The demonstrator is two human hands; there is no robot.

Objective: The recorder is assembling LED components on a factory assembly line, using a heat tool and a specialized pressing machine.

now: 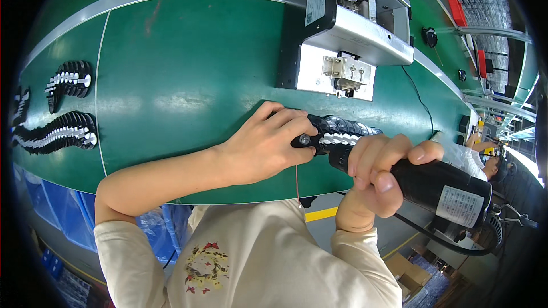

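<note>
My right hand [377, 174] is wrapped round a black cylindrical electric screwdriver [439, 189] with a white label and a cable at its rear end. The screwdriver's front points left, toward my left hand [273, 141]. The fingers of that hand are closed on a small black part [303, 140] with a round metallic spot on it. A thin reddish wire [297, 183] hangs below, over the table's near edge. Just beyond the screwdriver's front lies a row of black and white parts [342, 131], partly hidden by my right hand. The screwdriver's tip is hard to make out.
A silver and black screw feeder [357, 37] stands on the green table [182, 80] ahead. More rows of black and white parts [57, 134] lie at the left. A dark cable [421, 100] runs right of the feeder. Another person [485, 162] sits far right.
</note>
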